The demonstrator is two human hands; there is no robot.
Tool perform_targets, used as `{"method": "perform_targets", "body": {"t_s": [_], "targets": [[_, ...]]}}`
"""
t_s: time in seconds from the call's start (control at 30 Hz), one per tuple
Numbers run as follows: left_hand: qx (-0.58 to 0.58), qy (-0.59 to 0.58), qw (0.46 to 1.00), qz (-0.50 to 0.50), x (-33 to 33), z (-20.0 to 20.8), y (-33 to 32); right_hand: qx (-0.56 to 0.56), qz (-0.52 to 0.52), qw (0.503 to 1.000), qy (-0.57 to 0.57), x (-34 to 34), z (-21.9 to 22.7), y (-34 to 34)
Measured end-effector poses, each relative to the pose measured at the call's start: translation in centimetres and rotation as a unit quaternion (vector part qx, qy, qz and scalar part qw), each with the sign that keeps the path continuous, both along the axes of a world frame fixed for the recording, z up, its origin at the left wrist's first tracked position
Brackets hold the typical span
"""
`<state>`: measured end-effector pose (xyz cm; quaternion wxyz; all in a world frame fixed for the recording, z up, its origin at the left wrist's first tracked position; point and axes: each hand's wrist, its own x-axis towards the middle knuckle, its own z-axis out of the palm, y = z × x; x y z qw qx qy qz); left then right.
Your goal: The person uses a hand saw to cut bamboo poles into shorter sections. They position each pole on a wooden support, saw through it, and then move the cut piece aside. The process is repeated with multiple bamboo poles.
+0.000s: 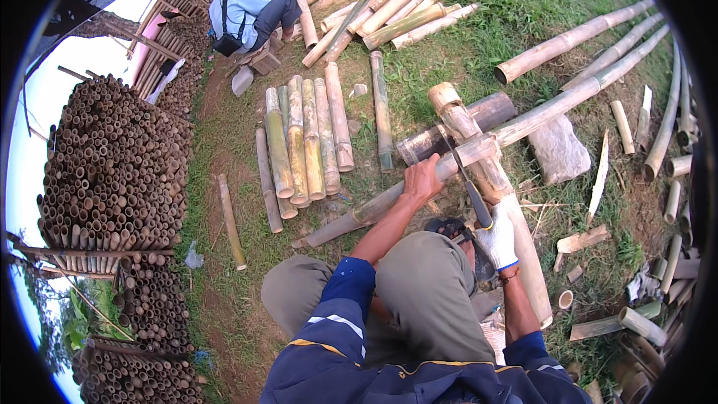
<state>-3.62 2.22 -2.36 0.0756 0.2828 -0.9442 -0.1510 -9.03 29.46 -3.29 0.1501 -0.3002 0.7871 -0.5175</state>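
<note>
A long bamboo pole (542, 114) runs slantwise in front of me, lying across a thick pale log (526, 269). My bare left hand (422, 182) is wrapped around the pole, left of where it crosses the log. In a white glove, my right hand (499, 239) is closed on the handle of a handsaw (477, 203). The saw's narrow blade slants up from that hand and meets the pole at the log, just right of my left hand. How deep the blade sits in the bamboo cannot be seen.
Cut bamboo lengths (310, 135) lie in a row to the left. A thick dark bamboo piece (493, 111) props the log, beside a pale rock (559, 148). Stacked bamboo (112, 172) fills the far left. Another person (243, 15) sits at the back. Offcuts (583, 239) lie rightward.
</note>
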Motion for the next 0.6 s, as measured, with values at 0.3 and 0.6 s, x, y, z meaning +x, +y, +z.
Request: {"method": "perform_targets", "body": {"t_s": [0.3, 0.6], "targets": [[0.033, -0.054, 0.998, -0.004, 1.8, 5.8, -2.1, 0.070, 0.078, 0.991, 0.077, 1.2, -4.2, 5.4], [0.094, -0.084, 0.990, -0.070, 8.0, 12.5, -5.2, 0.185, 0.150, 0.953, 0.186, 3.4, -9.1, 7.1]]}}
